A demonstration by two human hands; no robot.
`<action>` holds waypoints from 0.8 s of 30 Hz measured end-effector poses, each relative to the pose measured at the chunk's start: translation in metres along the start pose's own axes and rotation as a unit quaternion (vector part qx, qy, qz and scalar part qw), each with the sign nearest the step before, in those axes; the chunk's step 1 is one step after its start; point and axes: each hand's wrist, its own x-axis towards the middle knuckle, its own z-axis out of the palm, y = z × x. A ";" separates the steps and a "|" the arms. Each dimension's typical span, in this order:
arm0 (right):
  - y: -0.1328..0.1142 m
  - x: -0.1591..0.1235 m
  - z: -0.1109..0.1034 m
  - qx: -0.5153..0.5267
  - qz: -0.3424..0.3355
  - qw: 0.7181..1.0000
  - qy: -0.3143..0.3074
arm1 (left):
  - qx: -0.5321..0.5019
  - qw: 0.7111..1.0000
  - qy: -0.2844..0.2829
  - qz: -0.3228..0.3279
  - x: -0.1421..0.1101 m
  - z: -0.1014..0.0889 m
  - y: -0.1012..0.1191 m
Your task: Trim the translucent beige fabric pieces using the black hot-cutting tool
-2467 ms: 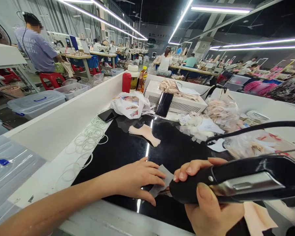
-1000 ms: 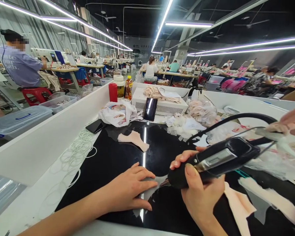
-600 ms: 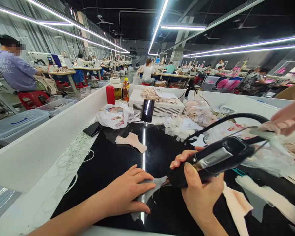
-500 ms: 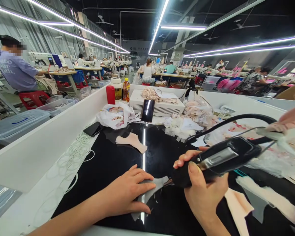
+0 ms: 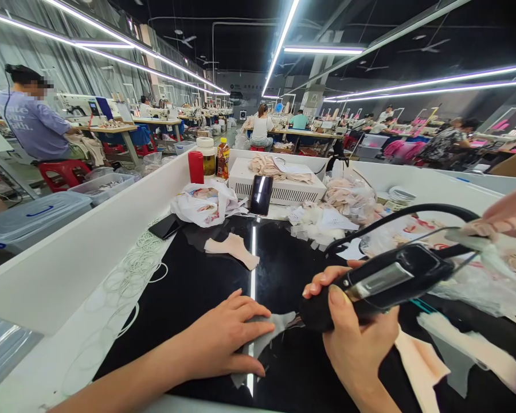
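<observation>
My left hand (image 5: 234,338) lies flat with spread fingers on a thin translucent grey piece (image 5: 269,338), pressing it to the glossy black work surface (image 5: 176,310). My right hand (image 5: 355,332) is wrapped round a black corded hand tool (image 5: 387,278) with a clear window on its side. The tool's narrow tip meets the right end of the grey piece; its exact kind I cannot make out. Small scraps lie beside the piece. A beige cut fabric piece (image 5: 232,249) lies farther back, and another beige piece (image 5: 421,367) is right of my right wrist.
A loose pile of white cord (image 5: 133,269) runs along the left. At the back stand a phone (image 5: 261,195), a white vented box (image 5: 236,178), a plastic bag (image 5: 206,203) and bottles. The tool's cable (image 5: 413,213) arches over bagged scraps at right. Other people sit at sewing machines beyond.
The view has shifted slightly, so the scene sits a little lower and farther right. Both hands and the tool keep nearly the same place on the grey piece.
</observation>
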 end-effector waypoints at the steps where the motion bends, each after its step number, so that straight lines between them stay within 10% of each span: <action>1: 0.000 0.000 0.000 -0.001 0.001 1.000 -0.001 | 0.000 1.000 -0.002 0.000 0.000 0.000 0.000; 17: 0.005 0.011 -0.008 -0.016 -0.006 0.999 0.044 | -0.019 1.000 0.000 0.001 0.000 -0.003 0.003; 24: 0.001 0.018 -0.015 -0.033 -0.020 0.999 0.036 | -0.029 0.986 0.126 -0.107 0.000 -0.002 -0.005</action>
